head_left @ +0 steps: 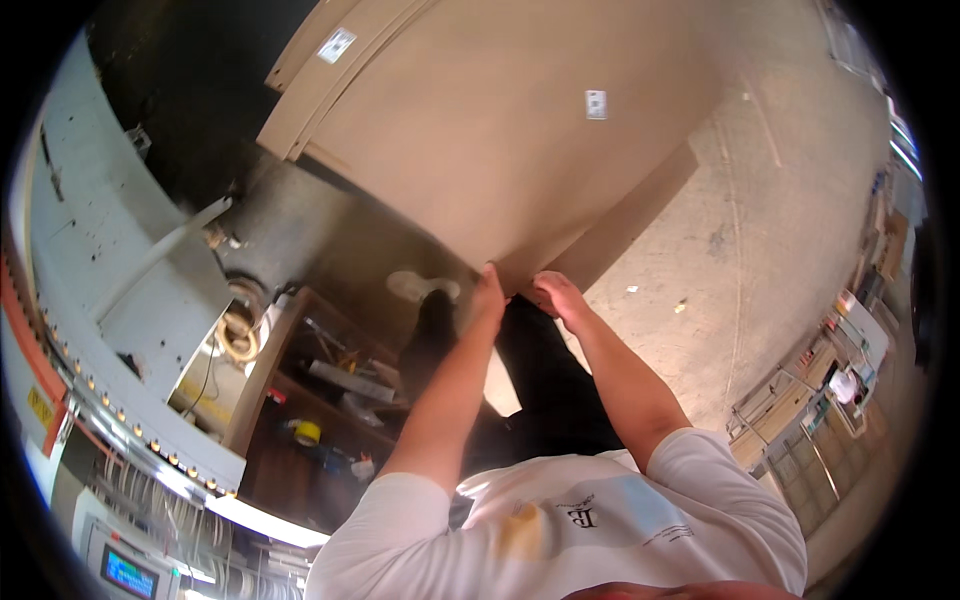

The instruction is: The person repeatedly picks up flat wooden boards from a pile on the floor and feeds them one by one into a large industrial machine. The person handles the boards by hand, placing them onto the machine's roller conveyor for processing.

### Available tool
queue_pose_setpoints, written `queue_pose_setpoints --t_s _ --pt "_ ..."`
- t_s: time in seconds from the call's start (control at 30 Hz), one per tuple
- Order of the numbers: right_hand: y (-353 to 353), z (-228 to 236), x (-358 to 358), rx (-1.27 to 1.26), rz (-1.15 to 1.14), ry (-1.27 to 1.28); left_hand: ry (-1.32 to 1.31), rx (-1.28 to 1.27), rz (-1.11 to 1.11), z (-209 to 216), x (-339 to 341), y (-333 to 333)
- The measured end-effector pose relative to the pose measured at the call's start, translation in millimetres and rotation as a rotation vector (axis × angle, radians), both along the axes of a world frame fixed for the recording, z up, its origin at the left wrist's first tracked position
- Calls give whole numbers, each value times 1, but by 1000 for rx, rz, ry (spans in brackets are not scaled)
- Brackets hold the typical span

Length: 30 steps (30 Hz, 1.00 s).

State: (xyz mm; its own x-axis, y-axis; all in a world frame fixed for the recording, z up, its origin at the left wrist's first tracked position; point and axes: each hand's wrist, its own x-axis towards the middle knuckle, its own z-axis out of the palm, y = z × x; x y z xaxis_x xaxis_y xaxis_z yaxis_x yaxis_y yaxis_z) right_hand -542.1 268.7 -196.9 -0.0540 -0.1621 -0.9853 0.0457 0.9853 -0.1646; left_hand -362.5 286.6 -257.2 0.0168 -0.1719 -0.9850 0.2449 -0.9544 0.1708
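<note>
A large flat brown panel [480,130] stretches away from me, with a white label [596,105] on its face. Its near corner lies between my hands. My left hand [487,294] grips the edge at the left of that corner, thumb on top and fingers mostly hidden underneath. On the other side of the corner, my right hand [560,298] is closed with bent fingers over the edge. Along the far left side lie further brown panels [300,115], one bearing another white label [337,45]. Whether the panel is cardboard or board, I cannot tell.
To my left stands a grey machine [130,250] with a row of small rollers along its curved edge. Beside it is a wooden shelf unit [265,390] holding tools and a yellow tape roll [306,433]. A metal rack [790,400] stands at the right, past the concrete floor [690,270].
</note>
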Motion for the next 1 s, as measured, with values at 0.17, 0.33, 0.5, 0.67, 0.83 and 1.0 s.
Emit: queue_pose_setpoints --t_s 0.17,0.33,0.5,0.67,0.83,1.0 --pt "8 -4 -50 -239 380 229 18 2 61 -4 -1 15" --pt "-16 34 -68 -283 327 275 16 -146 36 -33 11 39" --pt "-49 61 -92 -583 550 466 56 -40 -146 39 47 46" --pt "-141 149 -120 -884 815 1000 115 13 45 100 110 127" --pt "-232 205 -198 -728 1217 1432 -51 144 94 210 204 172" --pt "-205 170 -293 -112 1026 980 -32 88 221 277 277 218"
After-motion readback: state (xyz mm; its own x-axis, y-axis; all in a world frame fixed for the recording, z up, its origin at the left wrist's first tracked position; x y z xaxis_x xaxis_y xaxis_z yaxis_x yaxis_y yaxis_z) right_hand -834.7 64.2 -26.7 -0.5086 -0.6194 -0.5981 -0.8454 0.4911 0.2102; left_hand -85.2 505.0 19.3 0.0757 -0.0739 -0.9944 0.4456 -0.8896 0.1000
